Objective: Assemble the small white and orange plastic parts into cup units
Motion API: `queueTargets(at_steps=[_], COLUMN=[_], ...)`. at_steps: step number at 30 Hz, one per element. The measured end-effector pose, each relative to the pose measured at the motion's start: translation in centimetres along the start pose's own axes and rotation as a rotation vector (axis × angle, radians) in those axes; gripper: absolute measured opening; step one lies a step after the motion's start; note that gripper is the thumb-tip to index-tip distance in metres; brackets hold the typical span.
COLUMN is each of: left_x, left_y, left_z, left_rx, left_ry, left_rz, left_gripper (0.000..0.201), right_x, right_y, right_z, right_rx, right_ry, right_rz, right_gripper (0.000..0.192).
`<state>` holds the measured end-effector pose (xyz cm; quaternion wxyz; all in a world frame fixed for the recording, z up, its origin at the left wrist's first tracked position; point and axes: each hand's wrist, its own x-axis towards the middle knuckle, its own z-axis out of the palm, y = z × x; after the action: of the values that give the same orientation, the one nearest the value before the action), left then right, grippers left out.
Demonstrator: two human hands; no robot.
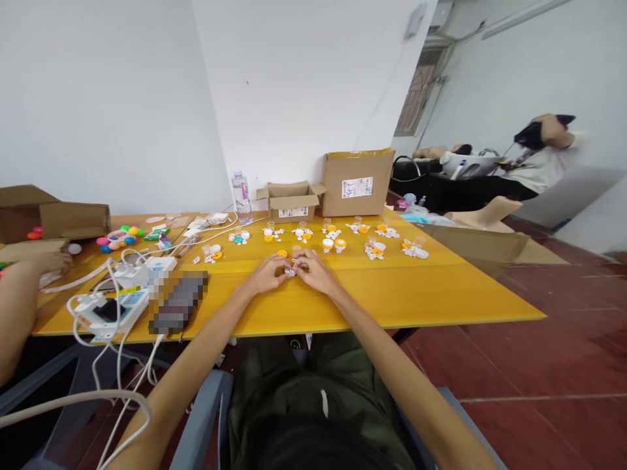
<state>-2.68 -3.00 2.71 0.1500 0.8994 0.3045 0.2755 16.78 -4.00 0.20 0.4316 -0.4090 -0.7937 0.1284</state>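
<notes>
My left hand (268, 273) and my right hand (313, 270) meet above the yellow table (313, 307), fingers pinched together on a small white plastic part (290, 272). Its exact kind is too small to make out, and fingertips cover some of it. Just behind my fingers lie an orange ring-shaped piece (281, 253) and a small clear cup (296, 249). Farther back, two white-and-orange round pieces (334, 245) stand side by side. Several small groups of white, orange and clear plastic parts (304, 234) are spread in rows across the table.
An open small carton (292, 202), a larger cardboard box (357, 186) and a water bottle (241, 198) stand against the wall. Power strips (132, 297) with tangled cables and a blurred-out dark device (179, 302) lie left. Another person's arm (19, 307) rests at the far left.
</notes>
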Motion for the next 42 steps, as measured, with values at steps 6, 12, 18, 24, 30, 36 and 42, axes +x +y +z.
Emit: queueTargets(at_steps=[6,12,18,24,30,36,42], left_x=[-0.02,-0.04,0.07,-0.01,-0.03,0.03,0.04], left_y=[0.05,0.08,0.09,0.12,0.07,-0.13,0.12], left_z=[0.01,-0.03,-0.06,-0.13,-0.15,0.02,-0.14], left_rx=[-0.022,-0.025,-0.033,-0.036,-0.044,-0.058,-0.067], left_ry=[0.014,0.017,0.027,0.022,0.022,0.041,0.038], left_rz=[0.01,0.006,0.034,0.025,-0.024,-0.034,-0.039], left_gripper=[0.015,0.015,0.015,0.013,0.012,0.013,0.013], right_x=[-0.04,-0.07,0.04,0.03,-0.06,-0.13,-0.09], right_y=[-0.25,-0.09,0.01,-0.24,-0.34,-0.12,-0.01], right_z=[-0.09,0.02,0.1,-0.03,-0.05,0.01,0.11], right_rx=[0.006,0.009,0.025,0.014,-0.009,-0.023,-0.019], right_ry=[0.003,0.0,-0.007,-0.001,0.024,0.032,0.035], right_rz=[0.005,0.013,0.013,0.017,0.006,0.002,-0.005], right_gripper=[0.014,0.013,0.01,0.01,0.013,0.013,0.014])
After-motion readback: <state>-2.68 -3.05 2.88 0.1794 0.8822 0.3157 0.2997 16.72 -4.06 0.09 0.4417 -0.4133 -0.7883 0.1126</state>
